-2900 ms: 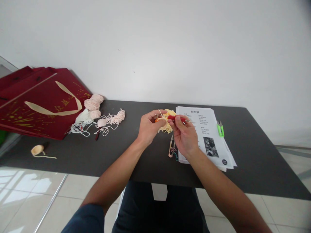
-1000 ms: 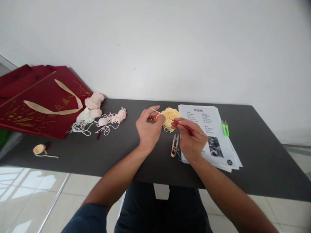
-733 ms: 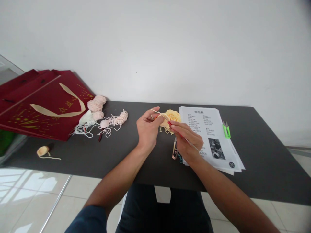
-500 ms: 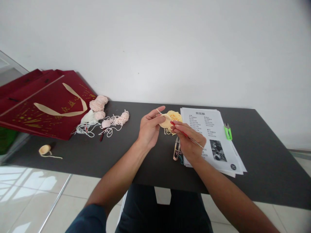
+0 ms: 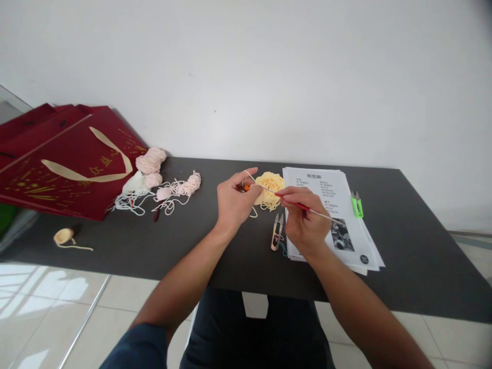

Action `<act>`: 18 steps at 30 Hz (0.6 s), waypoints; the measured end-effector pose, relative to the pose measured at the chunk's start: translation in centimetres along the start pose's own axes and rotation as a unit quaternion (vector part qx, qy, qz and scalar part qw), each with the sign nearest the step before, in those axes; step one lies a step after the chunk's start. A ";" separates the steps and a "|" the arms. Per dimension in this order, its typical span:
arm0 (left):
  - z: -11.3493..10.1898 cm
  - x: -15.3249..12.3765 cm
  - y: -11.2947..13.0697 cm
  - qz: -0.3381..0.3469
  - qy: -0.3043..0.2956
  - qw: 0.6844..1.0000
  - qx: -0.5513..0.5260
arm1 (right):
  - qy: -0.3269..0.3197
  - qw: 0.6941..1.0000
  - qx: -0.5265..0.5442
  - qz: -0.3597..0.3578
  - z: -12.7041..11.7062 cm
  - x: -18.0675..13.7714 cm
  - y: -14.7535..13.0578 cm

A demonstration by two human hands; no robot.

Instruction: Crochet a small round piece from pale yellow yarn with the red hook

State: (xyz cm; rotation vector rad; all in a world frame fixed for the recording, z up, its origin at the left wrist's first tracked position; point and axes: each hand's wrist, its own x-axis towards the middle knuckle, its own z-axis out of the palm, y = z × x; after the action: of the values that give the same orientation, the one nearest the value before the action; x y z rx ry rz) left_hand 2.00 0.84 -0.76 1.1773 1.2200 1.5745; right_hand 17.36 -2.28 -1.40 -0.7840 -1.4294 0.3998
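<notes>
Above the dark table (image 5: 415, 246), my left hand (image 5: 232, 200) pinches a small crochet piece with an orange marker, and a strand of yellow yarn runs over its forefinger. My right hand (image 5: 305, 223) is closed on a red-handled crochet hook (image 5: 298, 204) whose tip points left into the piece. Just behind the hands lies the tangle of yellow yarn (image 5: 270, 185). A pair of small snips (image 5: 275, 231) rests on the table between my wrists.
A stack of printed pattern sheets (image 5: 334, 215) lies to the right, with green snips (image 5: 357, 204) beside it. Pink and white yarn bundles (image 5: 157, 184) and red gift bags (image 5: 65, 159) are at the left. A small beige crochet piece (image 5: 63, 237) lies near the left edge.
My right hand has drawn back to the right, pulling the hook away from the piece so more of its shaft shows. My left hand stays pinched on the piece.
</notes>
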 end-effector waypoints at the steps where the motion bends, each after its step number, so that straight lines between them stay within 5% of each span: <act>1: 0.0 -0.1 -0.1 0.037 0.004 0.999 0.028 | 0.011 1.000 0.006 0.019 0.0 0.0 -0.1; 5: -0.1 -0.1 0.0 0.101 -0.023 0.993 0.051 | 0.057 0.985 0.105 0.123 -0.1 0.6 -0.1; 11: -0.6 0.4 0.2 -0.009 -0.077 0.996 -0.034 | 0.058 0.964 0.186 0.183 -0.6 1.2 0.8; 18: -0.8 0.7 0.3 -0.047 -0.104 0.989 -0.094 | 0.043 0.945 0.250 0.207 -0.8 1.5 0.6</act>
State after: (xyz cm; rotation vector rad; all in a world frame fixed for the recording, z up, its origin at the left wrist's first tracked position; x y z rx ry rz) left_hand 1.08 1.22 -0.37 1.1148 0.9550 1.4247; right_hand 18.43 -1.00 -0.68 -0.6656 -1.0073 0.9978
